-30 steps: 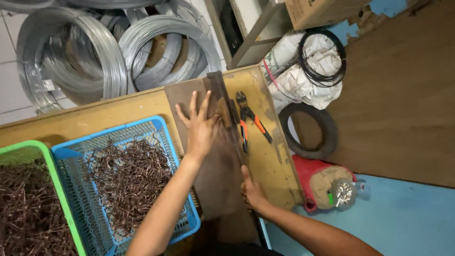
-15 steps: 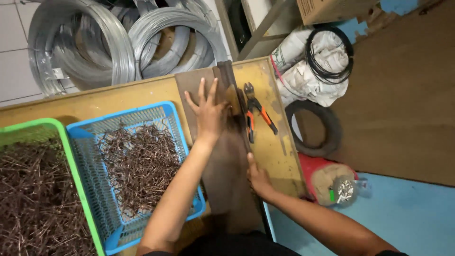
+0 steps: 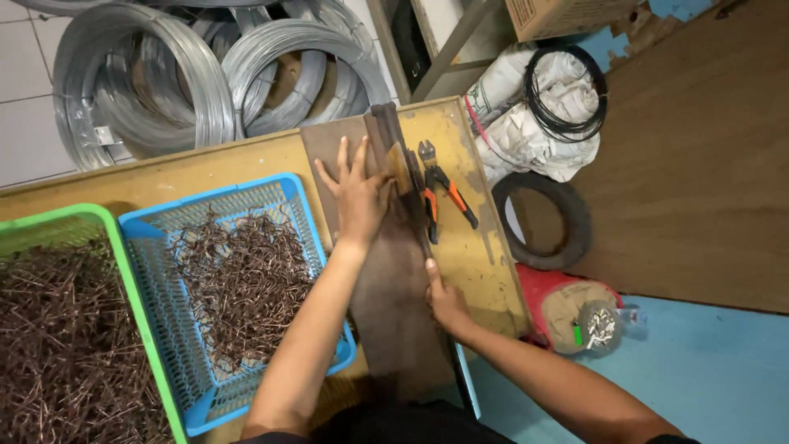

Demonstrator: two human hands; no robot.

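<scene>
I see my left hand point(image 3: 362, 193) spread flat, fingers open and pressed palm-down on the far part of a long brown board point(image 3: 394, 312) that runs from the table's point(image 3: 205, 168) far edge back toward me, near its right side. It grips nothing; it only bears down. A narrow dark bar point(image 3: 386, 136) lies along the board's right edge, just beside my left fingertips. My right hand point(image 3: 444, 300) sits at the board's near right edge, fingers curled against it; I cannot tell whether they close on anything.

Orange-handled pliers point(image 3: 440, 193) lie on the table just right of the bar, jaws pointing to the far edge. Left of the board stands a blue basket point(image 3: 296, 197) holding rusty bent wire pieces point(image 3: 238, 284), touching my left forearm. A green basket point(image 3: 123, 271) with more of them sits at the left edge.

Beyond the far edge lie coils of silver wire point(image 3: 189, 78). On the floor to the right are a white sack point(image 3: 526, 123), a tyre point(image 3: 546, 222) and a red bucket point(image 3: 542, 292).
</scene>
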